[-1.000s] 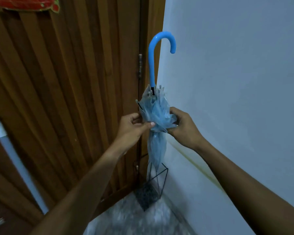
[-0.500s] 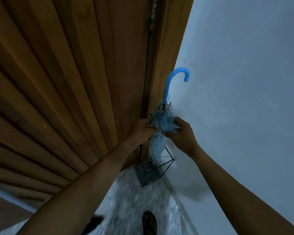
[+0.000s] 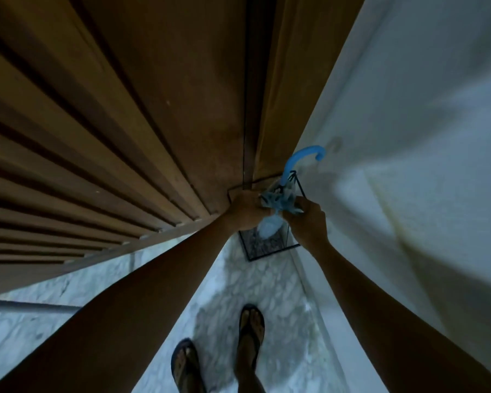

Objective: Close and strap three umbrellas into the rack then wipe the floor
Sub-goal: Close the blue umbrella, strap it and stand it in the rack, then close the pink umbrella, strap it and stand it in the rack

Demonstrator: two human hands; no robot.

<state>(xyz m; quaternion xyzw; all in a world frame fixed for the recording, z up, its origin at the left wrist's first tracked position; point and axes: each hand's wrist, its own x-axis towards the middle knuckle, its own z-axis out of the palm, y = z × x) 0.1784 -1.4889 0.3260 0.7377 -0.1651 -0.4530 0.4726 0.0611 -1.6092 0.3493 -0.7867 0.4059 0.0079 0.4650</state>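
So we've got both hands down in the corner where the wooden door [image 3: 153, 123] meets the white wall [image 3: 408, 137]. The left hand [image 3: 245, 209] and right hand [image 3: 308, 222] are close together, both pinched onto the bunched top of the clear blue umbrella [image 3: 279, 201], one on each side of the folded canopy. The umbrella stands roughly upright with its blue hook handle [image 3: 299, 160] poking up toward the wall, and its lower end drops into the black wire rack [image 3: 262, 255] sitting on the marble floor [image 3: 233, 293] right in the corner. Can't tell from here whether the tip actually touches the rack's bottom.

Our guess on handling: this thing is light, and the plastic canopy is soft, crinkly and probably a bit slippery, so it'll want to puff back open. We'd keep one hand squeezing the folds tight near the top while the other hunts for the strap. We can't make the strap out in all that bunched plastic. The ribs look thin, so no hard twisting. For lifting or steering it, the hook handle or shaft is the stiff part to grab, not the canopy.
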